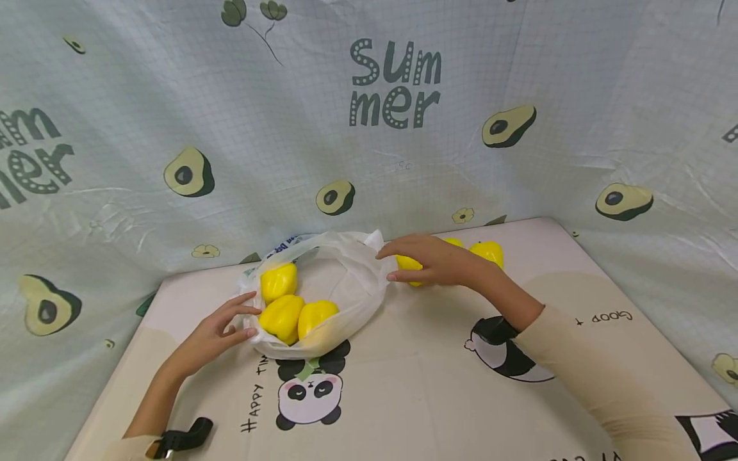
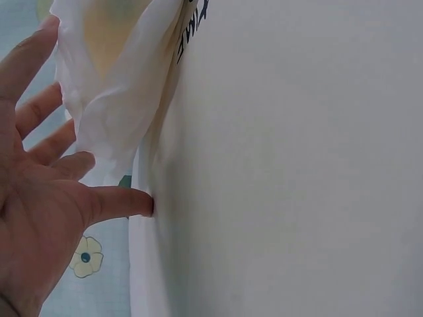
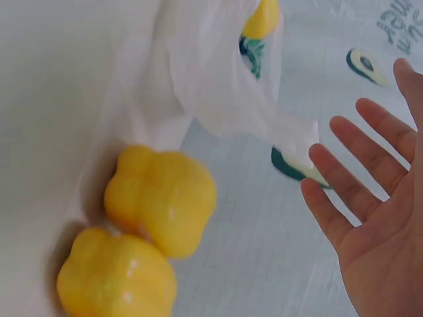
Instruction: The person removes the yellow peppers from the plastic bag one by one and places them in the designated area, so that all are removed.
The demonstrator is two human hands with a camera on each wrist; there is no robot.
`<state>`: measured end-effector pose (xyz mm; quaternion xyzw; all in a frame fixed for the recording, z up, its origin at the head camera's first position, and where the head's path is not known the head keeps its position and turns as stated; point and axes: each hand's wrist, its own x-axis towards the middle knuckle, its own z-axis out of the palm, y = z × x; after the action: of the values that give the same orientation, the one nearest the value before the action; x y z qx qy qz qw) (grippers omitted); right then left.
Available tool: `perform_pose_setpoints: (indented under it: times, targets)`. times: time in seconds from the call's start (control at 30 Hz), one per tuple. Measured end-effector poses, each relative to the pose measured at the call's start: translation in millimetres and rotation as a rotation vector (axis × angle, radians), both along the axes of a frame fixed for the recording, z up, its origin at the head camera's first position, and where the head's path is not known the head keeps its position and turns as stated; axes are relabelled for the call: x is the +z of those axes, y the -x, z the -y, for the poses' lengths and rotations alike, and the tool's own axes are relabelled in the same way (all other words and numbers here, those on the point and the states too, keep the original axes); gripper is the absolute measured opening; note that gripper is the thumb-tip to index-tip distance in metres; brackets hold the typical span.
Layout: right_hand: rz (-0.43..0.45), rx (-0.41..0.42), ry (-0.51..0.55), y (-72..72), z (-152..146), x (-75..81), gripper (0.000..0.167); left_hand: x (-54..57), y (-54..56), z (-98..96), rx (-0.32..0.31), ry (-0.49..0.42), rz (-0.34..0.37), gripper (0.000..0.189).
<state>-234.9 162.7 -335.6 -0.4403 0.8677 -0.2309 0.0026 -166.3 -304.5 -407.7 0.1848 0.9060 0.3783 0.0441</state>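
Observation:
A white plastic bag (image 1: 360, 304) stands with its mouth wide, holding three yellow bell peppers (image 1: 280, 318) gathered toward its left side. My left hand (image 1: 216, 339) is at the bag's left rim, fingers extended against the plastic. The left wrist view shows those fingers spread along the bag (image 2: 115, 112), with the thumb apart from it. My right hand (image 1: 432, 259) hovers by the bag's right rim with fingers straight and nothing held. Seen from the right wrist, its palm (image 3: 390, 244) faces the bag (image 3: 205, 66), fingers fanned out.
Just right of the bag, more yellow bell peppers (image 1: 487, 251) sit near the table's back edge, partly behind my right hand. The table (image 1: 415, 397) has a printed panda cover. A patterned curtain (image 1: 265, 147) hangs right behind it and along both sides.

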Motion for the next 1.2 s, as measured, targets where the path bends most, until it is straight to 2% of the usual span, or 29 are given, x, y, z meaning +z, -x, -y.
perform_pose_setpoints:
  times: [0.17,0.4,0.7,1.0,1.2]
  targets:
    - [-0.033,0.085,-0.020,0.2,26.8,-2.9,0.043,-0.4,0.4,0.5,0.003,0.004,0.007,0.035]
    - [0.013,0.149,-0.062,2.2,61.9,-8.6,0.042,-2.6,1.5,0.5,-0.003,-0.011,0.017,0.035]
    - [0.030,0.259,-0.107,7.9,105.4,-9.4,0.042,-3.1,1.4,1.8,0.009,-0.010,0.027,0.036]
    - [0.072,0.310,-0.189,18.1,154.8,-10.0,0.050,0.2,0.9,1.9,0.004,0.000,0.026,0.037]
    - [0.100,0.298,-0.291,23.9,184.3,-10.2,0.054,-1.1,1.8,2.3,0.003,0.003,0.032,0.037]
